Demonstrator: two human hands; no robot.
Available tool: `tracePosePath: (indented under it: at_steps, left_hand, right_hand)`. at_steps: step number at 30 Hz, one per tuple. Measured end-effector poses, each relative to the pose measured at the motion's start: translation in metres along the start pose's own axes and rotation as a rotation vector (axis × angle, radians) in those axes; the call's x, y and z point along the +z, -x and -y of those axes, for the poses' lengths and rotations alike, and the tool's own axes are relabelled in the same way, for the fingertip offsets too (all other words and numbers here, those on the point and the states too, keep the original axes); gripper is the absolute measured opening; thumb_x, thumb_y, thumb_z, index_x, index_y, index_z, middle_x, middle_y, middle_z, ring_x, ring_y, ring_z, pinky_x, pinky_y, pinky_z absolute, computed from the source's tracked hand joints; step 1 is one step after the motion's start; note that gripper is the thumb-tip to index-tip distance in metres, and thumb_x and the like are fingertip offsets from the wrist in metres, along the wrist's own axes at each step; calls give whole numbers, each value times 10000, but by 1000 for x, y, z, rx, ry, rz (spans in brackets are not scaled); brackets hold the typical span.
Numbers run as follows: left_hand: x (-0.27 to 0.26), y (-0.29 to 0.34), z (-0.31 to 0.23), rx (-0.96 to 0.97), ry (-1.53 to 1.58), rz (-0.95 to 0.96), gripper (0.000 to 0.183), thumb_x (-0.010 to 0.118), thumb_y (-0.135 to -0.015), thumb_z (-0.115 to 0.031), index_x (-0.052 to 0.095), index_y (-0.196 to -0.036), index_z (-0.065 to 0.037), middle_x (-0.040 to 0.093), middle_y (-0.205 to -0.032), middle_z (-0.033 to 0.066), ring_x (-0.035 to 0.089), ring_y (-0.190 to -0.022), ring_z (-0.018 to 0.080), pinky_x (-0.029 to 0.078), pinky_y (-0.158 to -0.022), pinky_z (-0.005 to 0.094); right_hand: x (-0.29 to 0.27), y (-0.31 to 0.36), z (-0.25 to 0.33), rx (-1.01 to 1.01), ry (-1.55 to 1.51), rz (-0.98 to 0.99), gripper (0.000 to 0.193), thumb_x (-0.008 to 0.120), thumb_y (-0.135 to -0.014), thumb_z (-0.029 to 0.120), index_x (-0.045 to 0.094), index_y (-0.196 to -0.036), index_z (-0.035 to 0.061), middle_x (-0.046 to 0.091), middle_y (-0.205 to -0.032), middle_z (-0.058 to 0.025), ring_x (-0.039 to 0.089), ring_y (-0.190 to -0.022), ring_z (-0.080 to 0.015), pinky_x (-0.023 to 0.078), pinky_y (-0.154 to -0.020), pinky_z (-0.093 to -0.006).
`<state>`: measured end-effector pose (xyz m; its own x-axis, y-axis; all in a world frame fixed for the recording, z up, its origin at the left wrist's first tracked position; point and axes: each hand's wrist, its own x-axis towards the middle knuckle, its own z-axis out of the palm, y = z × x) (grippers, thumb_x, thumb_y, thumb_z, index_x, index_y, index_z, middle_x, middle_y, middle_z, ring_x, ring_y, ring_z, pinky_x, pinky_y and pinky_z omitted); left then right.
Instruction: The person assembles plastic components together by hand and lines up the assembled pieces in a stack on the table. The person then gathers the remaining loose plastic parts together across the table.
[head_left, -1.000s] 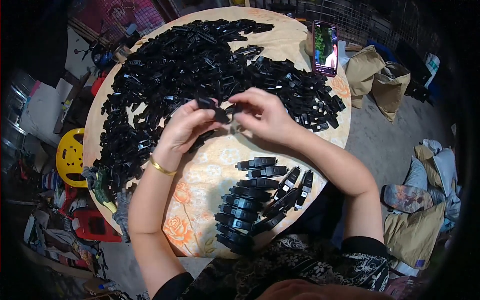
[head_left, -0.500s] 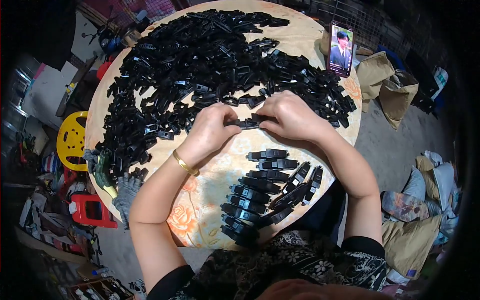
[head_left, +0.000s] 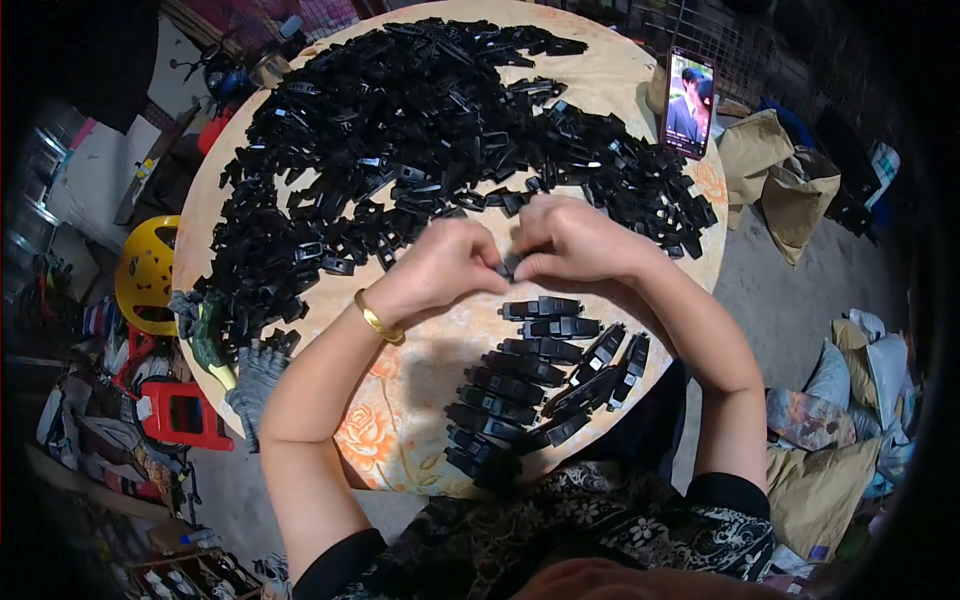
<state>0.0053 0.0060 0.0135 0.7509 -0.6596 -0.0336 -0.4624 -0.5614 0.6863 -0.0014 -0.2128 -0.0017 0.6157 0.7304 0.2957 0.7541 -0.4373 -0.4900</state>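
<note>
Over the table my left hand [head_left: 448,262] and my right hand [head_left: 568,240] almost meet, both with fingers pinched closed. A small black plastic piece [head_left: 509,268] shows between their fingertips; the fingers cover most of it. Beyond them a big heap of loose black plastic pieces [head_left: 400,130] spreads over the far and left side of the table. Closer to me, several longer black plastic parts [head_left: 512,370] lie side by side in a column, with more of them slanted in a second group [head_left: 588,385] to the right. A gold bracelet [head_left: 377,317] circles my left wrist.
The round table [head_left: 375,425] has a flowered cloth. A lit phone [head_left: 689,105] stands upright at its right far edge. Grey gloves [head_left: 258,385] lie at its left edge. Yellow [head_left: 145,275] and red [head_left: 185,415] stools stand to the left; brown sacks [head_left: 755,150] and cushions are on the right.
Both hands have drawn closer together and slightly nearer to me. The black piece, earlier lying lengthwise between them, is now mostly hidden by the fingers. The phone picture has changed.
</note>
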Motion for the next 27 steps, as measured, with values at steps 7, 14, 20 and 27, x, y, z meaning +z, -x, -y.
tracePosePath:
  at_steps: [7,14,20,27]
  left_hand:
    - [-47,-30,14,126,-400,-469,130,687,-780,-141,702,-839,-27,668,-836,154,633,-822,323,504,-755,381]
    - [-75,-52,69,21,-668,-435,330,743,-717,-100,658,-1031,-46,660,-947,160,581,-976,338,482,-868,401]
    - [-63,-65,63,75,-781,-474,370,751,-715,-83,626,-1061,-45,636,-964,149,584,-957,331,483,-840,403]
    - [-64,-61,73,95,-823,-398,507,730,-788,-141,547,-1233,19,610,-1170,224,593,-1072,369,474,-927,404]
  right_hand:
    - [11,-8,-14,113,452,-495,294,683,-800,188,662,-1037,15,627,-887,-113,570,-903,-286,484,-796,-387]
    - [20,-11,-12,137,462,-322,194,673,-747,168,658,-885,33,631,-850,-93,576,-865,-280,473,-746,-389]
    - [21,-3,-6,145,367,-358,239,660,-730,142,654,-940,29,609,-866,-129,581,-870,-307,478,-784,-411]
    - [28,-21,-22,125,429,-285,124,617,-707,148,672,-785,69,658,-827,-125,639,-866,-322,517,-748,-438]
